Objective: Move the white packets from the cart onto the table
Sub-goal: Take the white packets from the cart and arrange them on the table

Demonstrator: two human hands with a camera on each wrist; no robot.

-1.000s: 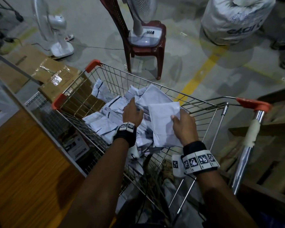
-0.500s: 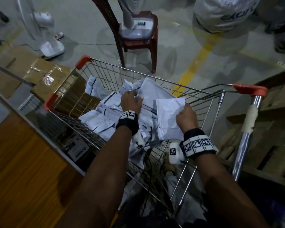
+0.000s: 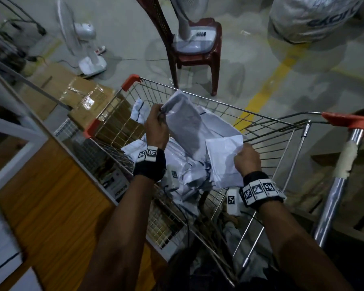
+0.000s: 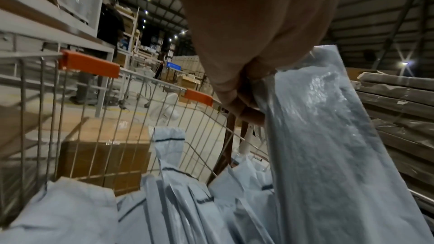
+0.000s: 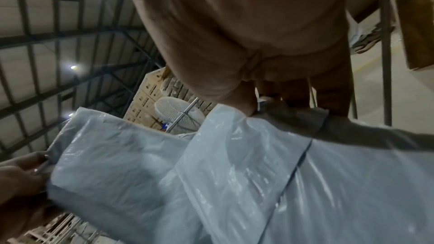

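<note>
Hands over cart [image 3: 267, 120]. I see left hand [image 3: 157, 127] raised, fingers pinching top edge of grey packet [image 3: 185, 124], lifted tilted above pile [image 3: 183, 177]. Right hand [image 3: 247, 158] at 4 o'clock of it, fingers curled on white packet [image 3: 223, 162]. Left wrist view adds thumb [image 4: 251, 116] pressing packet edge. Table [image 3: 38, 208] at 8 o'clock.

Dim concrete floor [image 3: 261, 66] with yellow line [image 3: 267, 85], red plastic chair [image 3: 198, 55] left of it, fan [image 3: 82, 43] and cardboard boxes [image 3: 80, 95] further left
</note>
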